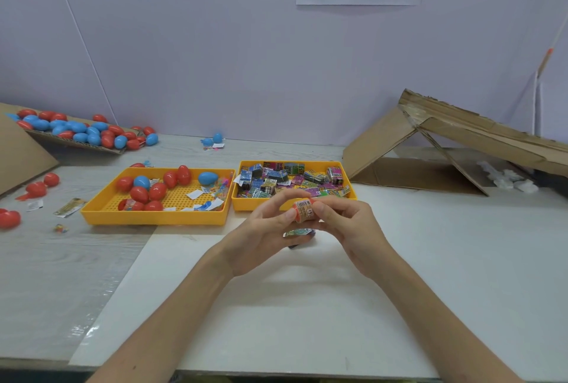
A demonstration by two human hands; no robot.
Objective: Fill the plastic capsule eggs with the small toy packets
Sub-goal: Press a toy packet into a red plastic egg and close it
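Left hand and right hand pinch a rolled, printed packet.

Just in front of the packet tray, the left grip and right grip meet above the desk, both pinching a red capsule egg with a printed toy packet rolled against it. A second packet shows under the fingers. The packet tray is yellow and heaped with small packets. Touching its left side sits a yellow egg tray holding red and blue eggs and paper slips. To the right of the packet tray lies an open cardboard box on its side. Far to its left, a pile of eggs rests on cardboard.
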